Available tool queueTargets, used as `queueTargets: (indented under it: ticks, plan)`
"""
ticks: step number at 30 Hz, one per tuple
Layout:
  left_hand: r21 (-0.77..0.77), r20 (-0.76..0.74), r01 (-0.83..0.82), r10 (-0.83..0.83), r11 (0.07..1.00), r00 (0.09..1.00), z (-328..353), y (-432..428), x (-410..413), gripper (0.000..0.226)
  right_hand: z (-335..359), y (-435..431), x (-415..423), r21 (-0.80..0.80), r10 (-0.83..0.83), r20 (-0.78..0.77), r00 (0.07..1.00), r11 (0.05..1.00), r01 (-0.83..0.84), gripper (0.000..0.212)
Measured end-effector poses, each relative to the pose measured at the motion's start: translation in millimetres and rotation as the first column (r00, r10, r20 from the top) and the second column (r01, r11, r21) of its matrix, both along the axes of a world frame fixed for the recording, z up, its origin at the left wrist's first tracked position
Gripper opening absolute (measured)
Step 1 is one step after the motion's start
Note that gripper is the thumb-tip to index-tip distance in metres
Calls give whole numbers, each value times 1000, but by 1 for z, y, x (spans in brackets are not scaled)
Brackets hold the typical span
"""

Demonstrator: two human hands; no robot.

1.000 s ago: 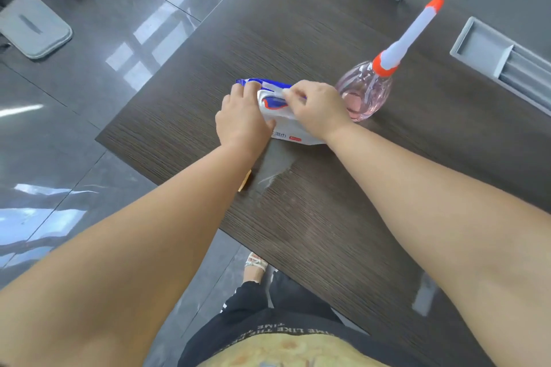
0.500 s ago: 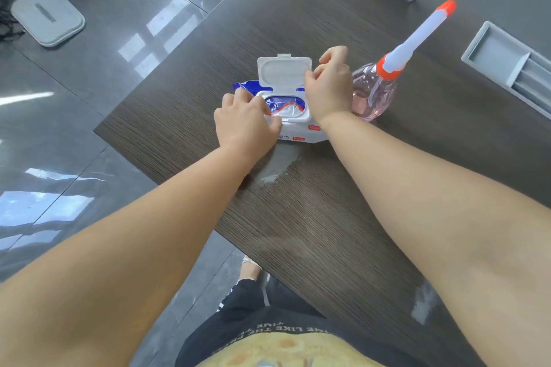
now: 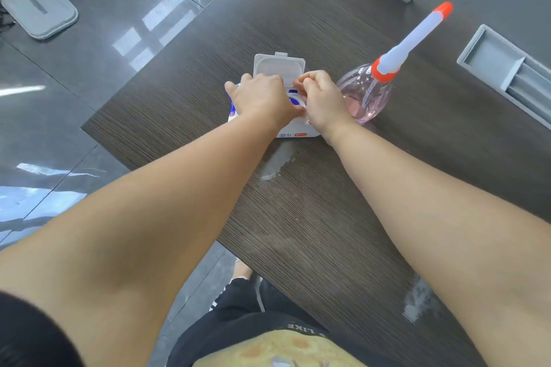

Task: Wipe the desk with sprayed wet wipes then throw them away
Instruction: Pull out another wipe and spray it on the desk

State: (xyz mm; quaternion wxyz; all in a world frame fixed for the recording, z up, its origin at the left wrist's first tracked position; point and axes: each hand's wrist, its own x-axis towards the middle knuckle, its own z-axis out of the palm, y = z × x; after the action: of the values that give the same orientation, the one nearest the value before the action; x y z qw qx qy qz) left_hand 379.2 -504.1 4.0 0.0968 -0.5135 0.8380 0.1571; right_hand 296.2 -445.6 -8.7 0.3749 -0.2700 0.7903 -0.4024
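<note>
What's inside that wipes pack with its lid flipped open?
The lid stands open, but hands cover most: the left hand rests on the pack, the right hand curls its fingers over the opening. No wipe shows.

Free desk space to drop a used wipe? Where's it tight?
Free: desk beyond the open lid of the wipes pack; strip between pack and left edge; near side between the forearms, bar a wet smear. Crowded: left hand and right hand at the pack, spray bottle beside them.

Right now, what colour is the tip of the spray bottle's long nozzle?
Orange. The nozzle tip shows best in the head view.
</note>
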Motion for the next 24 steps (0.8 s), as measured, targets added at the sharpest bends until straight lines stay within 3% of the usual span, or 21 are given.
queueTargets:
  ticks: [8, 12, 16, 19, 22, 24]
  plan:
    - [-14, 26, -3, 4, 1000, 1000, -2, 1, 0, 21, -3, 6, -3, -7, 48, -3, 999, 999, -48, 24]
    - [-59, 57, 56, -52, 997, 997, 2, 3, -2, 15, -4, 13, -1, 44, 144, -103, 984, 989, -141, 32]
    - [-87, 71, 139, -133, 986, 988, 3, 15, 0, 9, -6, 15, -1, 95, 250, -205, 946, 967, -235, 28]
    - [-59, 78, 119, -114, 991, 990, -1, 16, 2, 25, -11, 17, -1, 131, 297, -265, 917, 954, -271, 29]
    - [20, -101, -42, 44, 999, 994, 3, 4, 10, 29, -10, 17, 1, 179, 343, -331, 879, 938, -298, 32]
    - [118, -268, -158, 185, 980, 946, 8, -6, 21, 29, -9, 17, 1, 196, 347, -368, 863, 936, -293, 32]
